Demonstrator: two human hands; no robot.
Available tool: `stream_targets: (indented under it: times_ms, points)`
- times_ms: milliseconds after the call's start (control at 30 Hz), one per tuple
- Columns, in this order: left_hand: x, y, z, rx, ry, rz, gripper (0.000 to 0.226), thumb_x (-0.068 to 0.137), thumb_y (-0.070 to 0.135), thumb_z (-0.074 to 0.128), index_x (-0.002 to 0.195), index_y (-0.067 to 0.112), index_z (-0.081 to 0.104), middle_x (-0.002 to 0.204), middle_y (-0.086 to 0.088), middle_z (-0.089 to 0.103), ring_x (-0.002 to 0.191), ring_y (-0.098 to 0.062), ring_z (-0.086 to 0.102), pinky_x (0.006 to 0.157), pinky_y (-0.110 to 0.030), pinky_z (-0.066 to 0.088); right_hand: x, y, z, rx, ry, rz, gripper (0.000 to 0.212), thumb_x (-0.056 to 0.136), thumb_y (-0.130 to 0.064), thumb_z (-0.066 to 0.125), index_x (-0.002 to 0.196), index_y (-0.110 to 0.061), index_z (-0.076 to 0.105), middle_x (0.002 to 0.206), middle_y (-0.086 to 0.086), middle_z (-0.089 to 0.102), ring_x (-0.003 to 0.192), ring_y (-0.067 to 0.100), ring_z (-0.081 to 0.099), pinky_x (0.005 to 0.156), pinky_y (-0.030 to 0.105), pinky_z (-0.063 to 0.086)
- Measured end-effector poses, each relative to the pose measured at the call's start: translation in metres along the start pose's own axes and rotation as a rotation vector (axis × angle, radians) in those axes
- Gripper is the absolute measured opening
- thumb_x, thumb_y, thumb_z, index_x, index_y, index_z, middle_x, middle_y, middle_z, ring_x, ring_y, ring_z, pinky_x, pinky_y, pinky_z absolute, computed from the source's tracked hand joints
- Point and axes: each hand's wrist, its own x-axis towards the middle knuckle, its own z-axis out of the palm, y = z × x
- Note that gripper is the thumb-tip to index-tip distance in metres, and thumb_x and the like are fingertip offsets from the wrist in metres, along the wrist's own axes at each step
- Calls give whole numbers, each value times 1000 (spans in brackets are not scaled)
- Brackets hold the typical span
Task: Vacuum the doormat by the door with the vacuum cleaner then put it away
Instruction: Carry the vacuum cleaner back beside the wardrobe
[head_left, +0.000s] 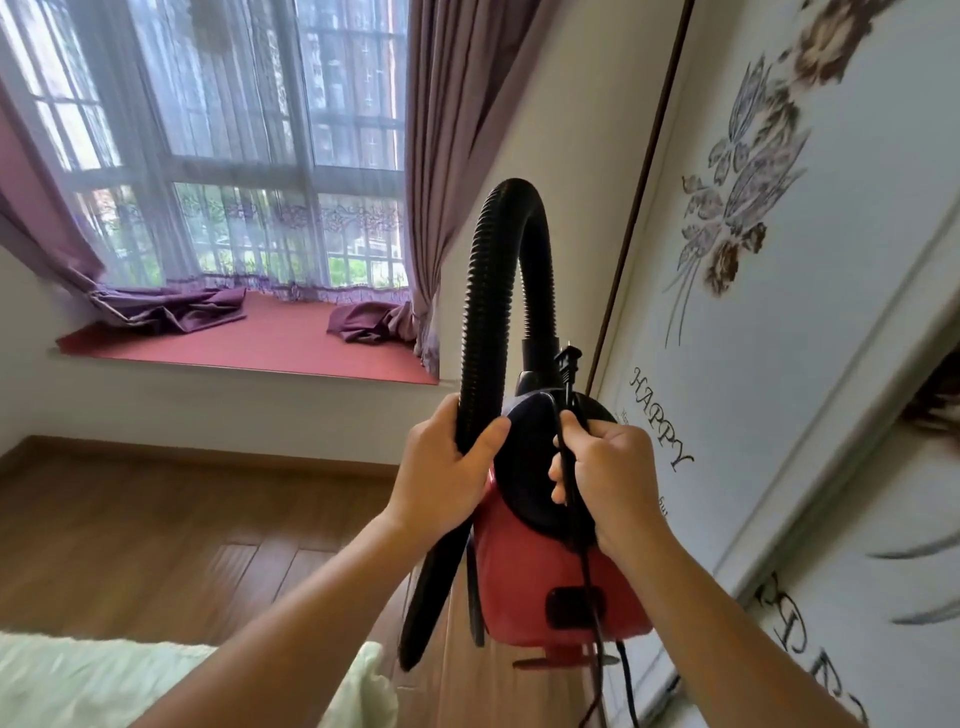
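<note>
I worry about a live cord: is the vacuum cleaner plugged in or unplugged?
Unplugged: the plug sticks up free above the right hand, which grips the cord against the vacuum cleaner.

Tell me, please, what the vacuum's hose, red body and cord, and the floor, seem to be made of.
Hose: black flexible plastic, probably; ribbed, matte, bent in an arch.
Red body: hard moulded plastic, likely; smooth with a soft sheen.
Cord: seemingly rubber or vinyl sheathing; thin, black, hangs limp.
Floor: wood or wood-look laminate; brown planks with grain, semi-gloss.
</note>
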Motion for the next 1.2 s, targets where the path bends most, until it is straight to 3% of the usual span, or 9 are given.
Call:
stream_targets:
  times_ms: [133, 300, 467, 567, 733, 1033, 1200]
  points:
    - [57, -47, 5, -46, -30, -24, 17, 97, 24, 68, 85, 29, 58, 70, 15, 61, 62, -3, 55, 59, -21, 47, 63, 13, 28, -13, 38, 15, 41, 100, -24, 60, 69, 1, 66, 52, 11, 60, 44, 26, 51, 50, 35, 47]
    - [123, -87, 8, -89, -64, -40, 10, 97, 24, 69, 91, 22, 62, 75, 0, 66, 69, -20, 63, 64, -37, 55, 129, 14, 57, -20, 85, 29, 39, 100, -22, 59, 68, -2, 66, 51, 11, 59, 42, 24, 51, 49, 33, 46]
    - [178, -117, 19, -80, -73, -27, 14, 97, 21, 69, 87, 24, 59, 70, 13, 61, 62, -2, 55, 60, -21, 47, 189, 14, 72, -18, 106, 29, 38, 100, -22, 59, 69, 0, 66, 51, 11, 59, 41, 24, 51, 46, 30, 45]
    - [208, -136, 32, -77, -95, -41, 16, 97, 19, 68, 87, 25, 58, 71, 17, 61, 62, -1, 54, 60, -17, 44, 228, 21, 75, -8, 109, 38, 38, 100, -22, 59, 70, 1, 66, 51, 11, 59, 42, 25, 51, 47, 31, 45]
    - [260, -175, 67, -63, -99, -93, 15, 97, 18, 68, 87, 24, 59, 70, 10, 60, 62, 0, 55, 60, -16, 45, 304, 47, 74, 4, 102, 71, 38, 100, -22, 60, 70, 0, 67, 52, 11, 60, 41, 24, 52, 46, 30, 46]
    - [346, -257, 159, -44, -76, -257, 8, 98, 19, 67, 93, 23, 62, 68, 13, 66, 57, 0, 57, 57, -18, 48, 450, 106, 56, -61, 88, 150, 40, 101, -22, 59, 72, 5, 67, 51, 11, 61, 42, 26, 53, 50, 35, 47]
    - [369, -300, 202, -53, -81, -383, 6, 99, 22, 66, 94, 22, 62, 74, 6, 69, 64, -8, 64, 60, -23, 52, 508, 147, 47, -111, 74, 204, 44, 101, -23, 58, 68, 5, 64, 50, 10, 61, 41, 25, 53, 51, 37, 47]
